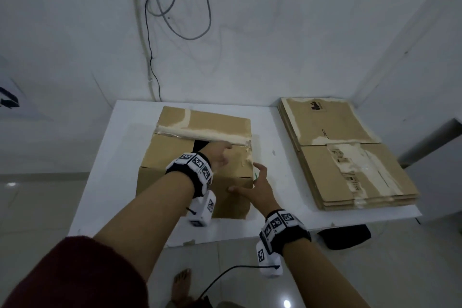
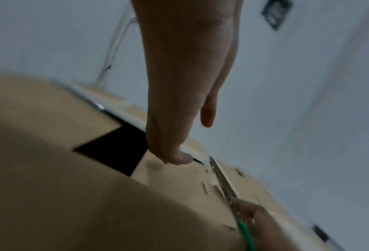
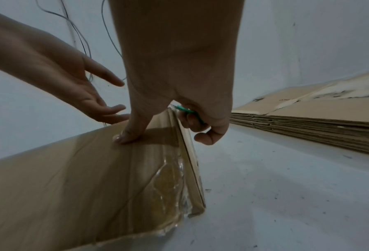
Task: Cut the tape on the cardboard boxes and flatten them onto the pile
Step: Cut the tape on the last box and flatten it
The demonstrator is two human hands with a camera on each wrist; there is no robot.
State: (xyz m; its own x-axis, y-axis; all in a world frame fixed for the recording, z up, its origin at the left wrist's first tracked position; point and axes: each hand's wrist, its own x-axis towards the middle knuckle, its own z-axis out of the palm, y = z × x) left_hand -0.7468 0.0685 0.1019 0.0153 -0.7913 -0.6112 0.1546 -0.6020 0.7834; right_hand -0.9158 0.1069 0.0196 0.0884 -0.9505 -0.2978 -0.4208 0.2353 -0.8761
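White walls (image 1: 275, 32) meet in a corner, with grey and black cables (image 1: 172, 15) hanging down one of them. A low white table (image 1: 105, 165) stands on a glossy pale tiled floor (image 1: 37, 197) that shows small bright light reflections

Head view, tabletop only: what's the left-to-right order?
Cardboard box with left hand on top → right hand at the box's right edge → bare white table → pile of flattened boxes.
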